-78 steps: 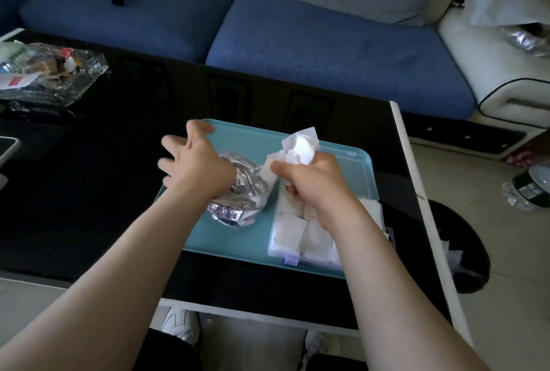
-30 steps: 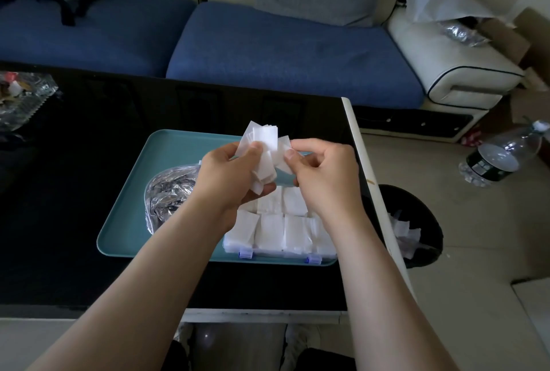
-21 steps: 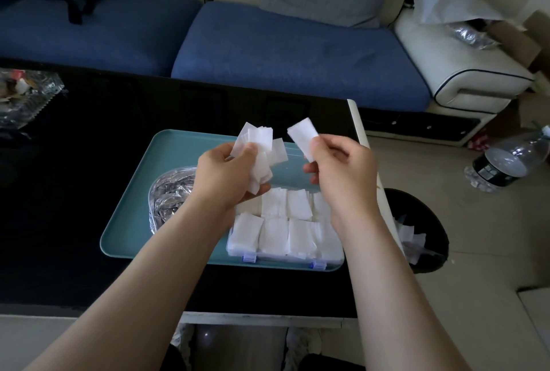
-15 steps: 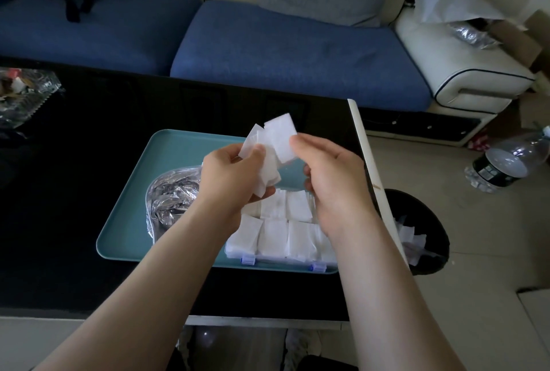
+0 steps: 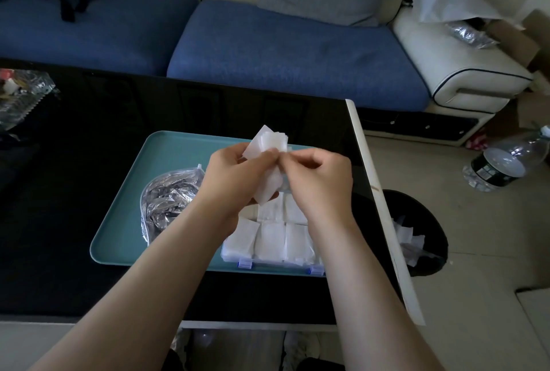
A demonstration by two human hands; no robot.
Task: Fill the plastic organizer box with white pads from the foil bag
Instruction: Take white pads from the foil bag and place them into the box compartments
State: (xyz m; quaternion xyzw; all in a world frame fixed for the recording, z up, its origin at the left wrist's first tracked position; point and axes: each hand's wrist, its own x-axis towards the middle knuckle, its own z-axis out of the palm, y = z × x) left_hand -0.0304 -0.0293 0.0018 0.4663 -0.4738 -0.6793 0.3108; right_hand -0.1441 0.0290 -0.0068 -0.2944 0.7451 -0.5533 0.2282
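Closing in again, the right hand (image 5: 318, 180) is meeting the left hand (image 5: 235, 180) at the bundle of white pads (image 5: 269, 144), where half a second earlier it was holding one pad up and a little apart.

Underneath, the black table (image 5: 74, 192) is carrying the teal tray (image 5: 178, 156), which is probably serving to keep bag, box and any dropped pads together. The foil bag (image 5: 169, 195) is lying crumpled on the tray's left half, out of both hands, likely set aside while the handful taken from it is being dealt out. The plastic organizer box (image 5: 276, 263) is sitting on the tray's right half, directly below the hands, so a freed pad is only having to travel straight down. The pads in the box (image 5: 270, 239) are already filling the near rows; the far rows are hiding behind the hands.

The left hand is gripping the bundle, fingers curled round its lower part and thumb pressing its face, with the pads fanning out above. The right hand is curling in, thumb and forefinger pinching at the bundle's edge, seemingly peeling off the next pad.
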